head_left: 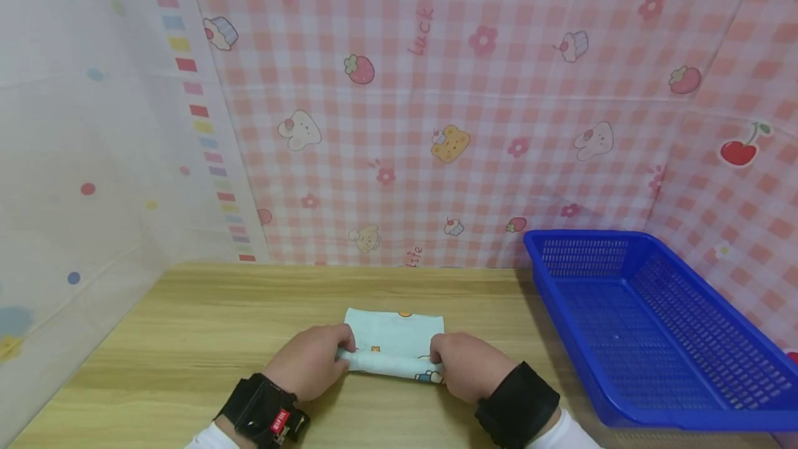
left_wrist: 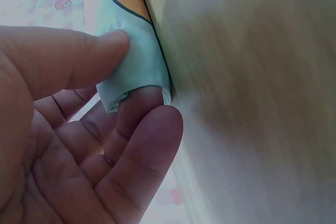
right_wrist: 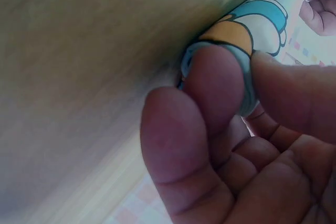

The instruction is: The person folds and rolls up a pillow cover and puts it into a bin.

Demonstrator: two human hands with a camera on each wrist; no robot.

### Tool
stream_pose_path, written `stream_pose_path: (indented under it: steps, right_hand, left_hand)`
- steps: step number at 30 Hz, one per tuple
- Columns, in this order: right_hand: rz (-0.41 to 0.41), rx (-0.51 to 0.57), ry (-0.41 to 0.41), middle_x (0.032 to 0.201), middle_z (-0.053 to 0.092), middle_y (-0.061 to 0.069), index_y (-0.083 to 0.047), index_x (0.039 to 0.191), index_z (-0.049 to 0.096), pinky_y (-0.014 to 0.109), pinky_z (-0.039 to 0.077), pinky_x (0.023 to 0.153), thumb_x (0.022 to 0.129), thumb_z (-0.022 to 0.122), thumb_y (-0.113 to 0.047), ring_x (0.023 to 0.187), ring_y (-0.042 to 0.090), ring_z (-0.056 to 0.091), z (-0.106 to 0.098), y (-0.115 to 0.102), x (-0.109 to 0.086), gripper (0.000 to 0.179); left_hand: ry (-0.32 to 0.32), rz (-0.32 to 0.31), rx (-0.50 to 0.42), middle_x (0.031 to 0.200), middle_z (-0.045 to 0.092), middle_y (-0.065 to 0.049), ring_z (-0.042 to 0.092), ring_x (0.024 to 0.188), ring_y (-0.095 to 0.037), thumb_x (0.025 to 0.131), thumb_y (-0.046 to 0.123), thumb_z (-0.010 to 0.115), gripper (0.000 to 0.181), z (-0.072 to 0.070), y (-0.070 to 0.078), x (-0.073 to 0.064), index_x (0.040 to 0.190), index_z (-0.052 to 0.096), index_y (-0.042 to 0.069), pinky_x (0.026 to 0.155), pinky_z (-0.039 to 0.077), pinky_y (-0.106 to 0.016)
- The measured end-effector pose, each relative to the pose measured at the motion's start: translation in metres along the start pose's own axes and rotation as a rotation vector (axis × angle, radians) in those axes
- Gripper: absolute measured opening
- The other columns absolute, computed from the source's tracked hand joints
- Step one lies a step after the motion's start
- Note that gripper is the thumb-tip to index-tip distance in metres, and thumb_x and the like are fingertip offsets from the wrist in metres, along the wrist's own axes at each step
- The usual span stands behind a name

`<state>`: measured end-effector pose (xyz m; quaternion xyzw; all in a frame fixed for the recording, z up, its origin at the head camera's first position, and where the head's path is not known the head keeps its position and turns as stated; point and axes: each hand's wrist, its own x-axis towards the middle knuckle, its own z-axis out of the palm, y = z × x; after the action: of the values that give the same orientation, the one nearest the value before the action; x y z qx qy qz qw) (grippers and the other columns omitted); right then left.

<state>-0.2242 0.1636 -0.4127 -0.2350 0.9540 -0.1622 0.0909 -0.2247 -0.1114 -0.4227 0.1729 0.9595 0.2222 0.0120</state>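
A pale mint cloth [head_left: 399, 331] with cartoon prints lies on the wooden table, its near edge wound into a roll [head_left: 389, 364] and its far part flat. My left hand [head_left: 314, 362] pinches the roll's left end; in the left wrist view the thumb [left_wrist: 113, 48] presses on the outside while a finger reaches into the open end. At the right end, my right hand [head_left: 464, 366] pinches the roll between thumb and fingers. The right wrist view shows the coiled layers around a fingertip [right_wrist: 218, 77], with an orange, white and teal print [right_wrist: 257, 24] on the outside.
A blue plastic basket [head_left: 567, 338] with mesh sides stands right of the hands; no contents show in it. Pink checked cloth [head_left: 399, 123] hangs behind the wooden table [head_left: 206, 338], and a white dotted sheet [head_left: 93, 158] covers the left side.
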Motion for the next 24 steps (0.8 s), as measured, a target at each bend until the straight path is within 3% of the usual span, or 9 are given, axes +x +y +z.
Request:
stream_pose_path:
  steps: [12, 18, 24]
  right_hand:
    - [0.003, 0.039, -0.03, 0.098, 0.072, 0.005, -0.008, 0.099, 0.069, 0.039, 0.055, 0.083, 0.096, 0.069, -0.001, 0.087, 0.015, 0.063, 0.0012, 0.0056, 0.0031, 0.007]
    - [0.033, 0.063, -0.035, 0.096, 0.072, 0.004, -0.01, 0.097, 0.069, 0.04, 0.054, 0.082, 0.097, 0.068, -0.002, 0.086, 0.016, 0.061, 0.0015, 0.0067, 0.0053, 0.008]
    - [0.048, 0.067, -0.029, 0.096, 0.072, 0.004, -0.01, 0.097, 0.07, 0.042, 0.054, 0.083, 0.098, 0.068, -0.002, 0.086, 0.016, 0.061, 0.0026, 0.0061, 0.007, 0.008]
  left_hand:
    - [-0.053, -0.046, -0.113, 0.098, 0.071, 0.003, 0.058, 0.086, -0.015, 0.096, 0.013, 0.074, 0.005, -0.0009, -0.0081, 0.0047, 0.098, 0.071, 0.017, 0.083, 0.051, -0.041]
    - [-0.046, -0.063, -0.122, 0.102, 0.073, 0.004, 0.061, 0.092, -0.013, 0.096, 0.018, 0.075, 0.003, -0.0012, -0.0087, 0.0062, 0.097, 0.072, 0.016, 0.09, 0.053, -0.045]
    - [-0.037, -0.064, -0.106, 0.1, 0.073, 0.006, 0.061, 0.09, -0.013, 0.098, 0.021, 0.073, 0.006, 0.0001, -0.0087, 0.0061, 0.097, 0.073, 0.015, 0.089, 0.053, -0.044]
